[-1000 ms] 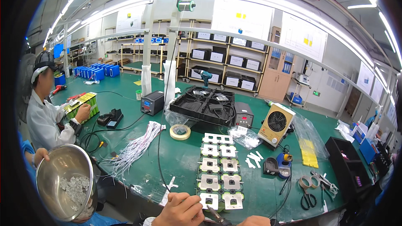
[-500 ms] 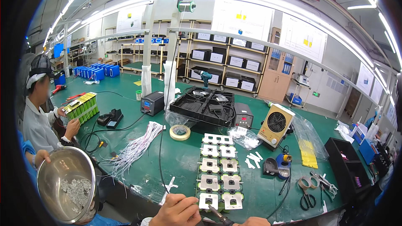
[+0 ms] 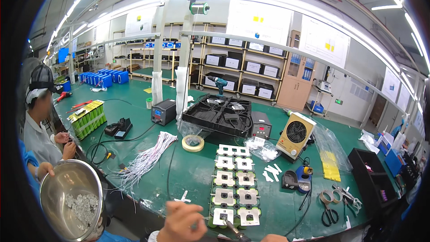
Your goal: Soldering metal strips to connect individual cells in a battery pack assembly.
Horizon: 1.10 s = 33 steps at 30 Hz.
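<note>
A battery pack (image 3: 234, 183) with rows of pale metal plates over round cells lies before me, its near end at the table's front edge. My right hand (image 3: 274, 238), mostly cut off by the lower edge, holds a soldering iron (image 3: 236, 232). The iron's tip meets the near left plate (image 3: 222, 216). My left hand (image 3: 182, 223), slightly blurred, is left of that plate with fingers curled. Thin solder wire (image 3: 169, 177) runs down into it from a spool (image 3: 199, 8) on the overhead post.
Left: a metal bowl (image 3: 71, 197) held by another person's hand, white wires (image 3: 150, 159), a green-celled pack (image 3: 88, 119). Behind: tape (image 3: 193, 143), a black tray (image 3: 217, 115), a soldering station (image 3: 260, 125). Right: a fan unit (image 3: 295, 132), iron stand (image 3: 303, 177), scissors (image 3: 329, 215), black bin (image 3: 369, 177).
My left hand has drawn back left from the near plate, and the wire has shifted with it. The iron's tip stays on that plate. At left, a co-worker's hands have left the green-celled pack.
</note>
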Each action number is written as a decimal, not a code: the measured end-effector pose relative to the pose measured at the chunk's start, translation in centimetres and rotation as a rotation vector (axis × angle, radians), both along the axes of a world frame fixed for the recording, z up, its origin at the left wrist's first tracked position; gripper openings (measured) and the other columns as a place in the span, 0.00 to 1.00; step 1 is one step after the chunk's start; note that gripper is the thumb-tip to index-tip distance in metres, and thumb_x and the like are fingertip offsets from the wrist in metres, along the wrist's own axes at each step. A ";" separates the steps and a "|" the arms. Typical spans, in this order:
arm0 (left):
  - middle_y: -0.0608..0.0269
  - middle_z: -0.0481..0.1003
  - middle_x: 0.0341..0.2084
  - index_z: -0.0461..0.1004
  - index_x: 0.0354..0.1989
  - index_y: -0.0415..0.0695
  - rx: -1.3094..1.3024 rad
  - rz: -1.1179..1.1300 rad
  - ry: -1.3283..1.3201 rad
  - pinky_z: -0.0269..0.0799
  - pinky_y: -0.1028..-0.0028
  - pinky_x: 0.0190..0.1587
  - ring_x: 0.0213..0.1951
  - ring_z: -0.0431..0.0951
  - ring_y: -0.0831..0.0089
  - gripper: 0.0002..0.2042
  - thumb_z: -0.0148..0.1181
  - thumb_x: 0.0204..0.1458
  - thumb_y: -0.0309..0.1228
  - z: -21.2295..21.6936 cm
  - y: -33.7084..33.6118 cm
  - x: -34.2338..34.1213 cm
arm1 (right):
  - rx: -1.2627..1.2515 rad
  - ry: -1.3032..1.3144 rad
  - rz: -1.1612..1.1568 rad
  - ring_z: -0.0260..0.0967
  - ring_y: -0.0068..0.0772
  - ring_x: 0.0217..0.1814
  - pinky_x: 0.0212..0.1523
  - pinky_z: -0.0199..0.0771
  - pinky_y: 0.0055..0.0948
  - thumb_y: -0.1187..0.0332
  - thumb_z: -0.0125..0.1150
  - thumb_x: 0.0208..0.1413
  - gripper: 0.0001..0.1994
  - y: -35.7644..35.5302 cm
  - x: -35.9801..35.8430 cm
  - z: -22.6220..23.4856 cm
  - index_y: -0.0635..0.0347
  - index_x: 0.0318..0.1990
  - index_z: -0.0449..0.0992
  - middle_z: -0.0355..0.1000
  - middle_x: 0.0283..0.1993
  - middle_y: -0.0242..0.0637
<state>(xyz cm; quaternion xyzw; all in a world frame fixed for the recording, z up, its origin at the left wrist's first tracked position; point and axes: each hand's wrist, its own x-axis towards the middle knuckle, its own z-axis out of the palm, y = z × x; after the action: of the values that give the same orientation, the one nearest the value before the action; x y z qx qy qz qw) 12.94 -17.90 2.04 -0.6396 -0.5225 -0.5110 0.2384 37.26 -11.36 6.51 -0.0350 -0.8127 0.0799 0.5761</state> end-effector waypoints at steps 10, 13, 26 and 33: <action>0.60 0.80 0.39 0.77 0.29 0.46 -0.137 0.447 0.057 0.67 0.57 0.51 0.45 0.76 0.50 0.04 0.68 0.46 0.28 -6.2 4.0 -6.7 | -0.242 0.313 -0.175 0.62 0.36 0.17 0.20 0.58 0.35 0.66 0.58 0.65 0.14 3.4 2.1 -0.9 0.69 0.31 0.80 0.69 0.20 0.41; 0.53 0.79 0.47 0.78 0.29 0.43 -0.370 0.428 0.005 0.63 0.53 0.59 0.56 0.72 0.49 0.06 0.69 0.46 0.28 -8.3 3.9 -7.1 | -0.355 0.273 -0.365 0.63 0.41 0.20 0.24 0.63 0.36 0.63 0.56 0.67 0.16 6.5 5.4 -3.1 0.67 0.33 0.80 0.69 0.22 0.44; 0.49 0.72 0.51 0.80 0.45 0.45 -0.672 0.431 -0.096 0.61 0.48 0.58 0.54 0.68 0.45 0.10 0.63 0.54 0.28 -9.9 3.9 -8.2 | -0.565 0.157 -0.944 0.76 0.49 0.30 0.34 0.72 0.42 0.59 0.54 0.66 0.18 22.7 13.1 -8.2 0.66 0.35 0.81 0.77 0.28 0.48; 0.49 0.79 0.35 0.80 0.41 0.44 -0.592 0.380 -0.114 0.68 0.50 0.49 0.41 0.77 0.47 0.07 0.61 0.58 0.31 -10.7 4.7 -8.5 | -0.834 0.231 -0.786 0.76 0.34 0.32 0.31 0.71 0.33 0.60 0.60 0.65 0.13 30.3 13.1 -9.3 0.61 0.44 0.77 0.79 0.35 0.37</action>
<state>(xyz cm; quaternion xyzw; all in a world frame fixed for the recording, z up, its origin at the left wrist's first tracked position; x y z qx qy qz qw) 4.48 -13.24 -8.61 -0.5425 -0.7702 -0.3188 0.1038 50.38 18.91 -2.76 -0.5488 -0.5705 0.1768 0.5849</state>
